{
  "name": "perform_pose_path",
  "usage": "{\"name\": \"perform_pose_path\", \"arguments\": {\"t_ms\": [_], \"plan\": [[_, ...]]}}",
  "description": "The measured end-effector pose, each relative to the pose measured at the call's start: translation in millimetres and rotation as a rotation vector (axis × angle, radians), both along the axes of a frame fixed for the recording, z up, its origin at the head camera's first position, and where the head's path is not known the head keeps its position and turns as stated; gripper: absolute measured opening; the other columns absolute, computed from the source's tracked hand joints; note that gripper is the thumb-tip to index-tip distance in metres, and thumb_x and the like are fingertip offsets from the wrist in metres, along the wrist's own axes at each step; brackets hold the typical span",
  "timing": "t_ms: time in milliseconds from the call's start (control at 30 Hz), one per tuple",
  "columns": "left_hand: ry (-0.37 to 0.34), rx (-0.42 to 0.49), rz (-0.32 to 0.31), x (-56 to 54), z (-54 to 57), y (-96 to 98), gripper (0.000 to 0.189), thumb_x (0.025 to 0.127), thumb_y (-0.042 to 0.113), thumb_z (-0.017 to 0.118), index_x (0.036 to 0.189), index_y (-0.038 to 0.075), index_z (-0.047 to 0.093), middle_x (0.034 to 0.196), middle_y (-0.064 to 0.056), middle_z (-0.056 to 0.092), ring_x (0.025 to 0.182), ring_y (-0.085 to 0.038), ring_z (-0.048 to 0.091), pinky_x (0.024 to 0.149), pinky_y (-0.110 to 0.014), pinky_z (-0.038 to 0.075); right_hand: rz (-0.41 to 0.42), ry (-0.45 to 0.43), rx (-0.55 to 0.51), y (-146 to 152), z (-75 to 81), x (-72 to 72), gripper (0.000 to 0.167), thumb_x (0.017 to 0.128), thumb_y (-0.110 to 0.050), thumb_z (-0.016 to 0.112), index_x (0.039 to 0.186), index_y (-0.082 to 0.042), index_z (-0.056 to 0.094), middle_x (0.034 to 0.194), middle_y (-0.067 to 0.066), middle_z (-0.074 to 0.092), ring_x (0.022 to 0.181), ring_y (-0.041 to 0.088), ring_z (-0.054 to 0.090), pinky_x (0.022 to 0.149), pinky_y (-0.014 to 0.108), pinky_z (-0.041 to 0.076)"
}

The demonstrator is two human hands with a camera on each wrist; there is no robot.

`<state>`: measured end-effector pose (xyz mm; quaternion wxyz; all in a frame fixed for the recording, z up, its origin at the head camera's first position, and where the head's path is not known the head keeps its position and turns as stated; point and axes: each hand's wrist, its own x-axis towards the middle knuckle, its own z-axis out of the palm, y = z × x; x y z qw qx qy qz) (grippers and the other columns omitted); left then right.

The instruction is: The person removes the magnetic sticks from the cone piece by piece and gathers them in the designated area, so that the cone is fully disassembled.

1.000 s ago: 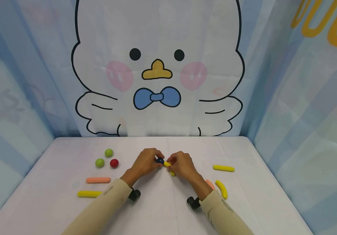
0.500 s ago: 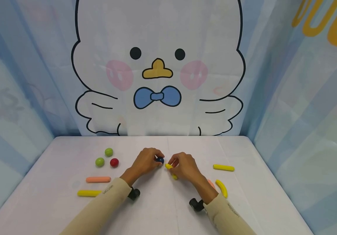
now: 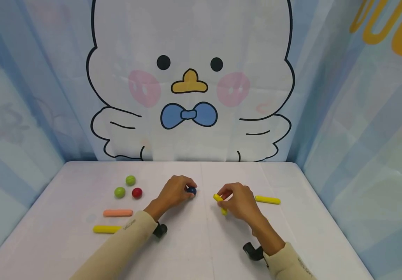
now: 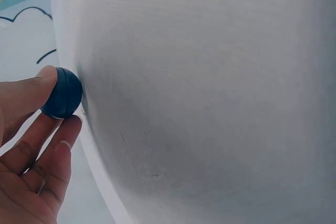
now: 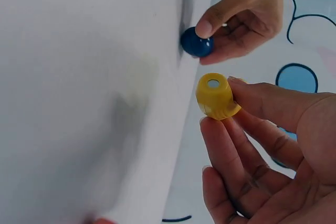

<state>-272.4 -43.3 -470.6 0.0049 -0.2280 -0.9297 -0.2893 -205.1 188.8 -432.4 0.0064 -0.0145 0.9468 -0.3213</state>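
Note:
My left hand pinches a dark blue ball between thumb and fingers, at the middle of the table. In the left wrist view this blue ball shows a seam around it and sits close to the white surface. To the right, my right hand holds a yellow magnetic rod, partly covered by the fingers. Up close in the right wrist view, the yellow rod has a round metal spot in its end. A gap separates rod and ball.
Two green balls and a red ball lie at the left on the white table. Nearer are a salmon rod and a long yellow rod, partly under my left sleeve. Another yellow rod lies right of my right hand.
The yellow rod has come away from the blue ball and moved right with my right hand. My right forearm now covers the curved yellow and salmon pieces. The left hand stays nearly still.

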Motion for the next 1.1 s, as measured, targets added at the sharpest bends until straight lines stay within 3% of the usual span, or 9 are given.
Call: {"name": "perform_pose_path", "arguments": {"t_ms": [567,1100], "plan": [[0.028,0.008,-0.009,1.2,-0.2,-0.4,0.027,0.085,0.009,0.089,0.111,0.012,0.082,0.105,-0.003,0.079,0.094,-0.019,0.072,0.089,-0.039,0.059,-0.069,0.025,0.090,36,-8.7,30.3,0.024,0.081,-0.013,0.093,0.100,-0.018,0.080,0.089,-0.005,0.075,0.076,0.010,0.067,0.078,0.035,0.054],[0.043,-0.020,-0.005,3.3,-0.1,-0.8,0.027,0.085,0.011,0.090,0.111,0.014,0.082,0.106,-0.003,0.079,0.095,-0.019,0.071,0.089,-0.039,0.058,-0.040,0.044,0.240,32,-24.9,43.7,0.026,0.077,-0.010,0.094,0.093,-0.019,0.076,0.084,-0.006,0.070,0.079,0.015,0.058,0.079,0.038,0.051]]}}
